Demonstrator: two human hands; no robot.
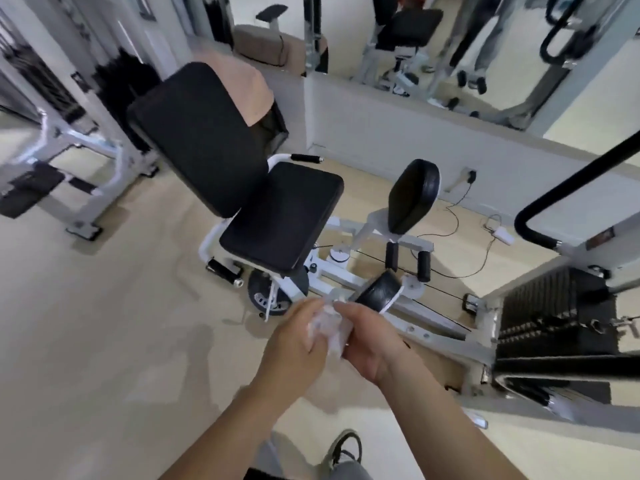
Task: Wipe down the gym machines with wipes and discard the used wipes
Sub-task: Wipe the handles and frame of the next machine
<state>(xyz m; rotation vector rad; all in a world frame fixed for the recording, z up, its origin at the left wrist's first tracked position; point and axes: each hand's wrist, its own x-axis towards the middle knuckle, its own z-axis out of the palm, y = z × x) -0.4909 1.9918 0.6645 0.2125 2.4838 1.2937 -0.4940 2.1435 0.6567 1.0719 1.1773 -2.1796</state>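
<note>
A crumpled white wipe (329, 329) is bunched between both my hands in front of my body. My left hand (294, 344) curls its fingers round the wipe from the left. From the right, my right hand (370, 344) grips the same wipe. Just beyond my hands stands a white-framed gym machine with a black seat (284, 216), a black backrest (197, 133) and black thigh pads (412, 195). My hands are above the floor, short of the machine's lower pad (379, 289).
A weight stack (554, 317) with a black handle bar stands at the right. Another white-framed machine (69, 147) is at the left. Cables and a charger (498, 233) lie on the floor by the mirrored wall. My shoe (346, 448) is at the bottom.
</note>
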